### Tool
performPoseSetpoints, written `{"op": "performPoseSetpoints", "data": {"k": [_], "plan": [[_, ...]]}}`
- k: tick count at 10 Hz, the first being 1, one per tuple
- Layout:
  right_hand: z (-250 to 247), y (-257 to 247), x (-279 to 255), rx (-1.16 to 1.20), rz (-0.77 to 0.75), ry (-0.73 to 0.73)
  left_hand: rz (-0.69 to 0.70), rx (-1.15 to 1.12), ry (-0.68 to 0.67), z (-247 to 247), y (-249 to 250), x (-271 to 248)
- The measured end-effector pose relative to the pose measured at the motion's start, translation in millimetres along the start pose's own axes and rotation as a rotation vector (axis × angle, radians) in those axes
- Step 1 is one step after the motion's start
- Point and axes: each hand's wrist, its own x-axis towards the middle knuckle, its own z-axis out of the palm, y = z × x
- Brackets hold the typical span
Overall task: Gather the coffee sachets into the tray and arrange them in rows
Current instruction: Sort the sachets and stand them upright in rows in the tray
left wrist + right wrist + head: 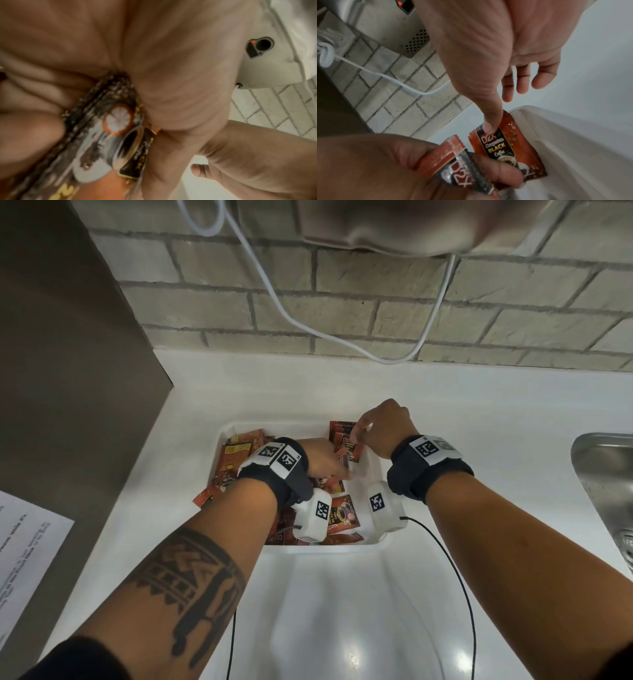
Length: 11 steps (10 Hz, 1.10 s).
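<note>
Right hand (496, 56) pins a sachet (506, 146) against the tray (371, 470) wall.

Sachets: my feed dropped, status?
Left hand grips a sachet. Right hand pinches an upright sachet in tray. Rest jumbled. Nothing blocking.

sachets (344, 510): red-brown, black label, yellow lettering
tray (371, 470): white
counter (479, 412): glossy white
wall (376, 313): grey brick
cable (274, 292): white
wristbands (428, 470): black
</note>
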Motion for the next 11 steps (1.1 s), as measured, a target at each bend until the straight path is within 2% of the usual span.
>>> {"op": "performPoseSetpoints", "data": {"k": [3,5,7,8,9,10,11], "plan": [[4.6,4.2,8.6,0.111,-0.037,0.068,0.008,-0.022,-0.005,2.3,-0.4,14.4],[1.1,6.7,5.3,0.122,-0.059,0.049,0.018,-0.053,-0.01,4.5,-3.1,15.8],[-3.2,5.9,-2.5,0.134,-0.098,0.083,0.027,-0.147,-0.011,0.5,-2.1,2.9],[-8.9,5.7,-13.8,0.174,-0.162,0.231,0.019,-0.329,-0.034,-4.9,-7.0,-6.1],[-15.3,3.1,-31.4,0.298,-0.243,0.228,0.093,-0.72,-0.068,-7.0,-17.0,-14.7],[-16.2,2.6,-41.5,0.344,-0.254,0.023,0.205,-0.883,-0.037,-6.6,-19.0,-20.6],[-15.7,4.1,-39.2,0.427,-0.237,0.041,0.269,-0.916,-0.014,-5.8,-17.3,-22.2]]}}
